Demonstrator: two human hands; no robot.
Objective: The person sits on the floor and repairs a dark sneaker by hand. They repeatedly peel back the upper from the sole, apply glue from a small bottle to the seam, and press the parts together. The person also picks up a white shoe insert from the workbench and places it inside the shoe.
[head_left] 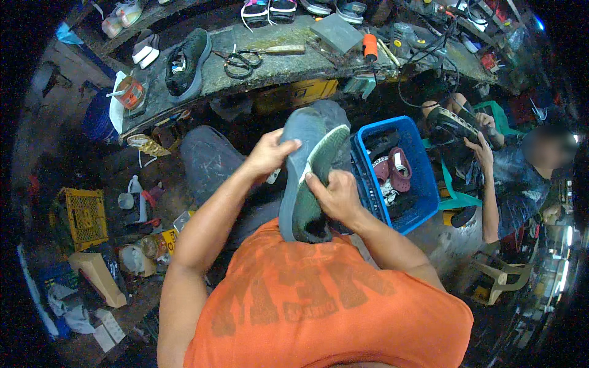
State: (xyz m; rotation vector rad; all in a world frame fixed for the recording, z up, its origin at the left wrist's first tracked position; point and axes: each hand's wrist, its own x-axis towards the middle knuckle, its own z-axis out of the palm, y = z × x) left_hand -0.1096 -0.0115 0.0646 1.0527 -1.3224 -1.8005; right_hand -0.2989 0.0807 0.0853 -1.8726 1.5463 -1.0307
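1. A grey shoe point(302, 178) is held up between both hands.
2. Its toe is gripped by the curled left hand point(268, 153) fingers.
3. Its sole edge is pinched by the right hand point(334, 195), beside a blue crate point(423, 184).

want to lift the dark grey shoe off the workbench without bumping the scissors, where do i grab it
Grip the dark grey slip-on shoe by its heel collar, at the end nearer the round tin, coming from the bench's left side. It lies sole-down with its mouth open upward, so fingers can hook inside the rim. The black-handled scissors lie to its right, so that approach likely stays clear of them.
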